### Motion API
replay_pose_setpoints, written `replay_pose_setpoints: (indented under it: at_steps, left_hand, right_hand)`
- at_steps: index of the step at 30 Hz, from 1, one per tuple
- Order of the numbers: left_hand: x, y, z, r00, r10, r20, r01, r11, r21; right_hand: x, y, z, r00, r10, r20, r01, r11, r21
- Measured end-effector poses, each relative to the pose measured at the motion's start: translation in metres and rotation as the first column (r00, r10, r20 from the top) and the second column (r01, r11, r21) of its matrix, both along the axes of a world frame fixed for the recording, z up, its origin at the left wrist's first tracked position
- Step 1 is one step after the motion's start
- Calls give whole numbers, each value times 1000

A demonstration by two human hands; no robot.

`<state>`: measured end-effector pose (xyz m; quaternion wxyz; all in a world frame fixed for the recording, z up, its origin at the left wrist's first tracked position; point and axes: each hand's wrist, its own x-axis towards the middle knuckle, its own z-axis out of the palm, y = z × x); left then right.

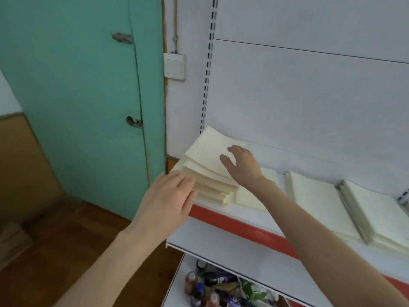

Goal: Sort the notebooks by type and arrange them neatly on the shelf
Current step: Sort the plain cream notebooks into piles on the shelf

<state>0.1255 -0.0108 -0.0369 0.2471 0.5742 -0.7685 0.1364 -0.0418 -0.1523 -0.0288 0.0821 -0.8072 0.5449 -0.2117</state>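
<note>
Stack of cream notebooks (205, 171) at the left end of the white shelf (221, 242), uneven, with upper covers fanned back toward the rear panel and lower ones jutting toward the red front strip (250, 229). Left hand (168, 196) flat against the stack's near left corner, fingers straight and pressed together, fingertips on the page edges, gripping nothing. Right hand (242, 167) over the top cover from the right side, fingers loosely spread and slightly bent, thumb held apart; perhaps resting on the paper, though contact is hard to judge through the blur. Just right of the stack, partly under the right forearm, a thin cream notebook (250, 198) lying flat on the shelf. Further right, a second pile (318, 200), then a metal divider (352, 211), then a third pile (382, 216) cut off by the frame edge. Behind, a slotted upright (208, 74) along the white back panel. To the left, a green door (77, 96) and a white light switch (174, 65) on the wall beside it. Below, small bottles (199, 289) and packets on a lower level, and a wooden floor (77, 229) at lower left.
</note>
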Motion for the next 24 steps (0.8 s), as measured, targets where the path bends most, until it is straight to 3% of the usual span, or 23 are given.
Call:
replay_pose_setpoints:
  at_steps: [3, 7, 11, 13, 14, 15, 16, 17, 19, 20, 22, 24]
  left_hand:
    - [24, 12, -10, 1000, 2, -18, -1, 1000, 20]
    - [43, 17, -26, 994, 21, -104, -14, 998, 65]
    - [39, 13, -27, 893, 45, -448, 26, 988, 151]
    - [35, 8, -20, 708, 126, -695, 68, 967, 244]
    - [35, 4, -13, 514, 204, -834, 124, 944, 307]
    - [36, -1, -5, 248, 296, -922, 220, 910, 351]
    - [38, -8, 0, -17, 384, -923, 318, 877, 359]
    - [41, -14, 4, -184, 429, -885, 372, 863, 341]
    - [43, -22, 9, -243, 448, -860, 380, 860, 341]
    - [42, -25, 10, -236, 444, -865, 360, 866, 346]
    - [41, -28, 9, -208, 434, -877, 323, 876, 357]
    - [41, -28, 9, -191, 434, -880, 323, 875, 361]
  right_hand:
    - [26, 7, -13, 991, 63, -117, -49, 991, 123]
    - [42, 17, -23, 965, 93, -246, -85, 995, 45]
    - [40, 26, -28, 911, 103, -399, -151, 984, -90]
    - [37, 35, -20, 920, 81, -383, -142, 981, -134]
    - [37, 44, -16, 937, 87, -337, -156, 970, -184]
    - [39, 54, -14, 951, 121, -284, -190, 955, -230]
    - [38, 60, -16, 968, 139, -211, -196, 939, -281]
    - [38, 64, -17, 975, 158, -159, -210, 892, -401]
    - [35, 63, -8, 987, 157, -39, -159, 904, -396]
    - [32, 57, -6, 992, 119, -35, -124, 958, -257]
    - [27, 45, -8, 981, 77, -180, -72, 997, 36]
    - [30, 44, -15, 934, 114, -338, -90, 992, 87]
